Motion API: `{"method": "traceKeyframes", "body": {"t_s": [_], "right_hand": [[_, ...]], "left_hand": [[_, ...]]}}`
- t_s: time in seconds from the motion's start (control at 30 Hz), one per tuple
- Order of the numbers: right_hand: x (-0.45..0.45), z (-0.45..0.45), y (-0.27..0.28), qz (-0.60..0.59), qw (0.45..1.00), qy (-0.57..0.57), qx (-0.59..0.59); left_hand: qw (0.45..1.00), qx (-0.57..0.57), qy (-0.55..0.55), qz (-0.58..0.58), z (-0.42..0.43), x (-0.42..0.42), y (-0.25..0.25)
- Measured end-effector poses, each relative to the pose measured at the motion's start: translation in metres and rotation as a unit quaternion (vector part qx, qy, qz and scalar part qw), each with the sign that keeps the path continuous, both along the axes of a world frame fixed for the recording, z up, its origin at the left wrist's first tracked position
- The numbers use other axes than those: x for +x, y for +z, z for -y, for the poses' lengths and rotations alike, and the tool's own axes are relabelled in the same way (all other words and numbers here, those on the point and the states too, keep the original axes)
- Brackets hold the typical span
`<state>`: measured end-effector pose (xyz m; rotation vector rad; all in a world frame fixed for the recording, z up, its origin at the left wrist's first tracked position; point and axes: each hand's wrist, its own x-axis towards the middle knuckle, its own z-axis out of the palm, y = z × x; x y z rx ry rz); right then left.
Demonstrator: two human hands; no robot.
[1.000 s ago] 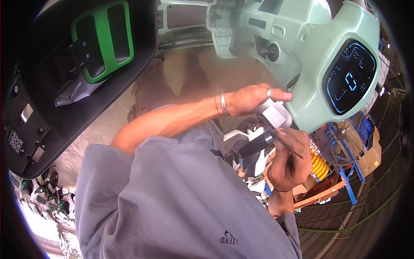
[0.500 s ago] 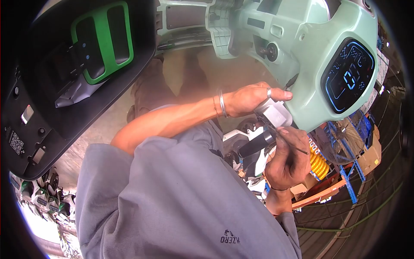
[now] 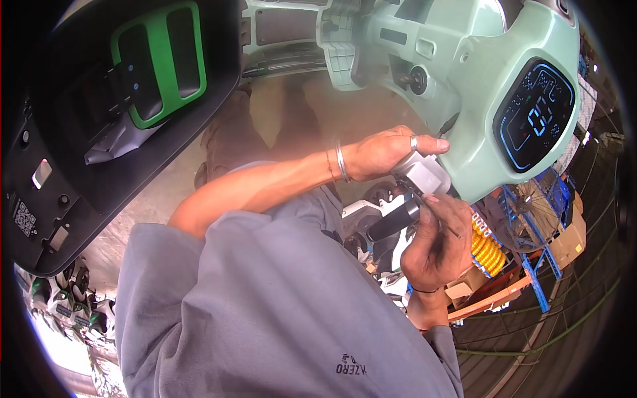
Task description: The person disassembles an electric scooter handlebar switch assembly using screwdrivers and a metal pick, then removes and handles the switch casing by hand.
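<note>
As the left hand clamps the grey block just beside the pale-green panel, the right hand, lower in view, has its grip pinched on a thin dark rod, long axis slanting up-left toward the block.

Two hands are in view, the left hand and the right hand, wearing one ring and one dark wristband (silver bangles overlap too closely to number). There is one pale grey housing, one black handlebar grip and one thin dark piece. At the right are one lit display and one yellow coil; at the left, one green frame (with two long openings) and one QR label.
</note>
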<state>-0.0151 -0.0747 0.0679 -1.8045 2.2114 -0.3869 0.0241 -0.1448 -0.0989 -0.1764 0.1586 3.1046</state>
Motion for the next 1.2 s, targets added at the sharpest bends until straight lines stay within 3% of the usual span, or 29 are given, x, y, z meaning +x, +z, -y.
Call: {"method": "traceKeyframes", "body": {"t_s": [0.57, 0.87, 1.2], "right_hand": [[0.002, -0.003, -0.011, -0.011, 0.998, -0.035, -0.045], [0.002, -0.005, -0.008, -0.018, 0.999, -0.021, -0.034], [0.0, -0.009, -0.014, -0.034, 0.998, 0.01, -0.046]], "left_hand": [[0.997, 0.055, -0.026, 0.056, 0.001, 0.007, 0.011], [0.998, 0.003, -0.017, 0.053, -0.003, 0.002, 0.007], [0.993, 0.083, -0.017, 0.082, 0.001, 0.01, 0.022]]}}
